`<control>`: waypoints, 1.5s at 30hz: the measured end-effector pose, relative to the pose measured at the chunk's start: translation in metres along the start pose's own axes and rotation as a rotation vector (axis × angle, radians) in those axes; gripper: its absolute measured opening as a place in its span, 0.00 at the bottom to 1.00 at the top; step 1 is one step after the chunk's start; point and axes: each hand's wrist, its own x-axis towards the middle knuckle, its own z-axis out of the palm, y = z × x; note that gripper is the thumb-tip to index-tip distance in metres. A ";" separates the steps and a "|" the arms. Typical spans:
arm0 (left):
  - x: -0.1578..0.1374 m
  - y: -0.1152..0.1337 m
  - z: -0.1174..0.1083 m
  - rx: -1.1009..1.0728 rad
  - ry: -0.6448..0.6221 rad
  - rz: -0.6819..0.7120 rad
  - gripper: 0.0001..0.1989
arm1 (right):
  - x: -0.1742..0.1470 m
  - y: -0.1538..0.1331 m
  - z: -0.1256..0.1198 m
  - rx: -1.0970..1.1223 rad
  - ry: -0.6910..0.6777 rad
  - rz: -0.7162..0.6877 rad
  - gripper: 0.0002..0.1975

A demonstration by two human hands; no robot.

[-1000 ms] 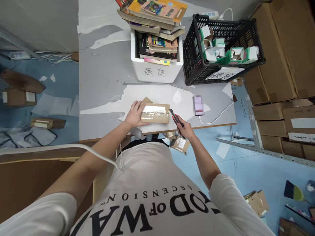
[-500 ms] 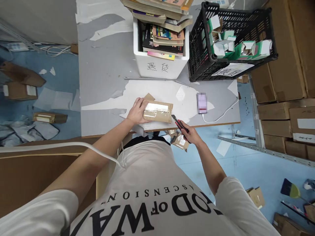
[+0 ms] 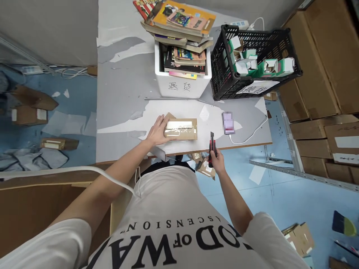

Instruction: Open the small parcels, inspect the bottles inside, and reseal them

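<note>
A small taped cardboard box [image 3: 182,133] with a shiny white label lies on the table near its front edge. Around the left end of this box is my left hand [image 3: 158,131], thumb at the near side and fingers at the far side. My right hand [image 3: 217,160] grips a black and red utility knife [image 3: 212,147], held just past the table's front edge. The knife's blade points away from me, to the right of the box and apart from it.
At the back of the table [image 3: 123,89] stand a white bin [image 3: 182,87] piled with books and a black crate [image 3: 228,87] of green and white cartons. A phone [image 3: 228,123] on a charging cable lies to the right. Stacked cartons [image 3: 311,130] line the right side.
My right hand has drawn back from the box's right end, and the knife has turned from pointing left to pointing straight away from me. My left hand stays at the box.
</note>
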 end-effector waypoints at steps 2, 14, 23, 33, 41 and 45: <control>0.004 -0.008 -0.006 -0.082 0.094 -0.085 0.42 | 0.007 -0.004 0.028 0.173 0.024 0.006 0.22; 0.008 -0.039 -0.013 -0.948 0.031 -0.547 0.24 | 0.049 -0.013 0.080 0.536 -0.004 0.096 0.21; -0.044 -0.016 0.011 -0.915 0.194 -0.519 0.31 | 0.133 -0.102 0.090 0.265 -0.168 -0.068 0.11; -0.069 0.011 0.049 -0.902 0.211 -0.602 0.29 | 0.164 -0.134 0.128 -0.061 -0.248 -0.095 0.03; -0.061 0.003 0.039 -0.754 0.112 -0.565 0.24 | 0.144 -0.112 0.114 -0.038 -0.152 -0.145 0.06; -0.033 -0.011 0.022 -0.561 0.121 -0.509 0.21 | 0.101 -0.087 0.087 0.067 -0.054 -0.144 0.09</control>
